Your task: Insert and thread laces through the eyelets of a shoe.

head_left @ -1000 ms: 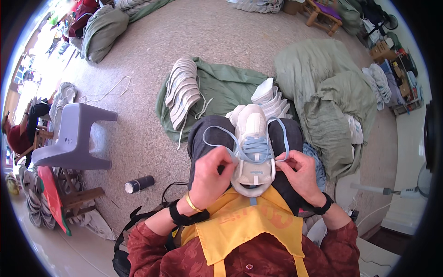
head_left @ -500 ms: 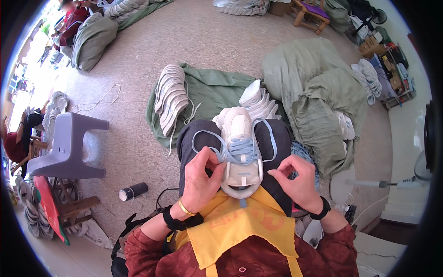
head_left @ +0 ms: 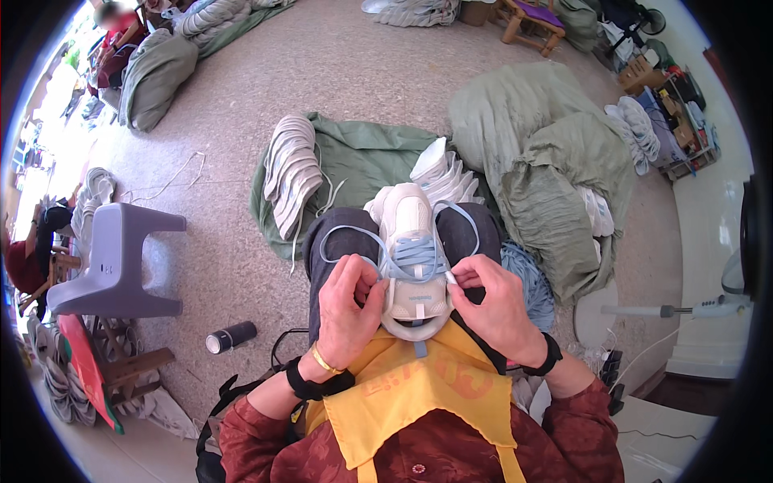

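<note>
A white sneaker (head_left: 405, 211) with pale blue laces (head_left: 415, 256) rests between my knees, its toe pointing away from me and its heel opening nearest. Loose lace loops stick out on both sides of it. My left hand (head_left: 351, 299) is closed, thumb and forefinger pinching at the left eyelet edge, close to the lace. On the opposite side my right hand (head_left: 488, 299) pinches the right eyelet edge. The fingers partly hide what lies between their tips. Under the heel is my yellow apron (head_left: 419, 382).
Nested white shoes (head_left: 291, 173) lie on a green cloth (head_left: 354, 141) ahead. Bulging green sacks (head_left: 523, 105) stand at the right, with blue laces (head_left: 527, 286) heaped nearby. To the left are a grey plastic stool (head_left: 117, 262) and a dark bottle (head_left: 231, 337). Another person (head_left: 121, 40) sits far left.
My right hand has moved left from beside the sneaker and now pinches its right edge. My left hand stays at the left edge. The whole view has shifted slightly.
</note>
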